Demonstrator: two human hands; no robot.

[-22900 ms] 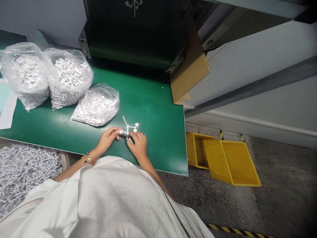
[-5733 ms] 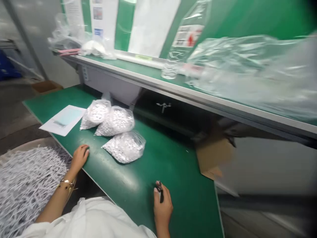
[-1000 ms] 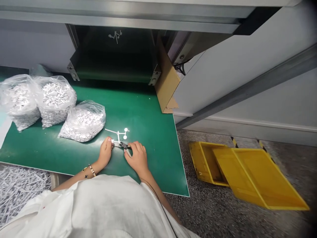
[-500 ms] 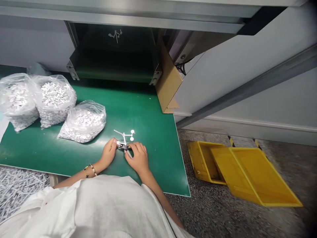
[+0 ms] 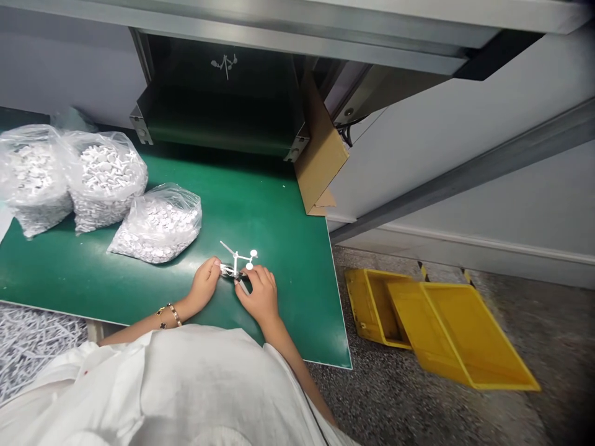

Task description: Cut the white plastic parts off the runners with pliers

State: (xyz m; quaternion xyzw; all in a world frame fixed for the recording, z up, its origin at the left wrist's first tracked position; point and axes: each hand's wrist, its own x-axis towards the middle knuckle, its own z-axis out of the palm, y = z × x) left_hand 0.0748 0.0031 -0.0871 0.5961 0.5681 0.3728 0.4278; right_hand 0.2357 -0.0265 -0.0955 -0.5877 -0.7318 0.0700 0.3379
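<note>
My left hand is closed in a pinch on one end of a white branched plastic sprue with small round discs. My right hand is closed round small nippers, which have a dark head and a pale handle. The head of the nippers is against the near end of the sprue, between both hands. Fingers hide part of the tool, and I cannot tell whether its jaws are closed. The sprue's free branches point away from me, above the green tabletop.
Clear bags of small white parts stand on the left. A dark conveyor belt at the back carries another white sprue. Cardboard stands beside it. Yellow crates lie on the floor at right; white strips fill the lower left.
The camera view has shifted a little. The sprue has tilted slightly, its discs now further right and nearer my right fingers. Both hands keep their hold.
</note>
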